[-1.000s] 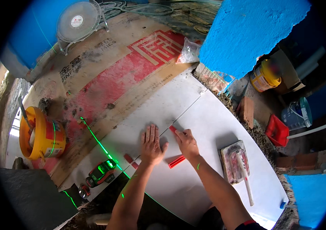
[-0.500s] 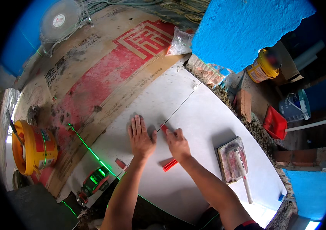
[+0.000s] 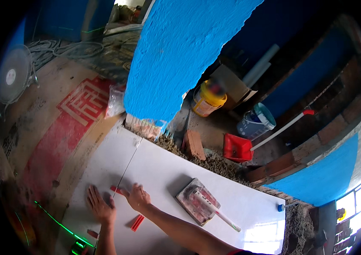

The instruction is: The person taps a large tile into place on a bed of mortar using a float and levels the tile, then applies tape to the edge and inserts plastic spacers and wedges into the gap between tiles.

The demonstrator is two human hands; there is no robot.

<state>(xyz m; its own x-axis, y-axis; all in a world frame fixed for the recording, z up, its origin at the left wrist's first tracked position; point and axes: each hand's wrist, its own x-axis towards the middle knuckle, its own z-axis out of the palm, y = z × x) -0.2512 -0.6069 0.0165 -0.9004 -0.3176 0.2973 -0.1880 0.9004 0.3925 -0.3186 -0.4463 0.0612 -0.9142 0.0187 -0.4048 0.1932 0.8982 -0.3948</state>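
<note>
Large white floor tiles (image 3: 163,170) meet at a thin dark seam. My left hand (image 3: 100,207) rests on the tile left of the seam, fingers stretched out and holding nothing. On the seam's other side, my right hand (image 3: 138,197) is closed on the end of a small red plastic wedge (image 3: 118,190). This wedge lies across the seam; part of it is hidden under my fingers. Below my right hand lies another red plastic piece (image 3: 137,222), loose on the tile. A small reddish piece (image 3: 92,233) sits by my left forearm.
A stained rectangular slab (image 3: 189,204) with a white-handled tool lies right of my arm. A laser level (image 3: 78,246) casts green lines. A blue wall end (image 3: 167,63), brick (image 3: 194,144), red dustpan (image 3: 238,148) and buckets (image 3: 209,100) stand beyond the tiles. Cardboard (image 3: 53,140) covers the left floor.
The view has swung to the right, so the tiles and my hands appear farther left and lower. Both hands remain by the seam, the right still on the red wedge.
</note>
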